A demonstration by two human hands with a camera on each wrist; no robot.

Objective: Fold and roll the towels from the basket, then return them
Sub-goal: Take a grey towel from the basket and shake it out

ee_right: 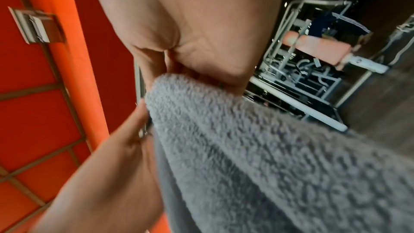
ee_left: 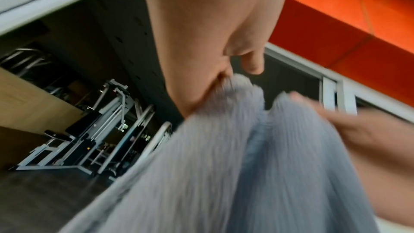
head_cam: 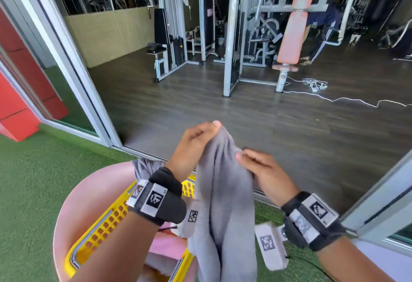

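Note:
A grey towel (head_cam: 223, 192) hangs bunched in front of me, held up by both hands. My left hand (head_cam: 196, 141) pinches its top edge at the higher left point. My right hand (head_cam: 258, 165) grips the cloth lower at the right. Below them a yellow slotted basket (head_cam: 107, 226) sits on a round pink table (head_cam: 78, 203), with a pink towel (head_cam: 167, 246) inside and another grey towel (head_cam: 145, 165) draped at its far rim. In the left wrist view my left hand (ee_left: 224, 81) pinches the towel (ee_left: 224, 166). In the right wrist view my right hand (ee_right: 201, 77) clamps the towel (ee_right: 268, 148).
Green artificial turf (head_cam: 33, 181) surrounds the table. A sliding door frame (head_cam: 89, 94) opens onto a dark gym floor (head_cam: 245, 114) with weight machines (head_cam: 245, 36), a white cable (head_cam: 345, 99) and a person (head_cam: 323, 27) at the far right.

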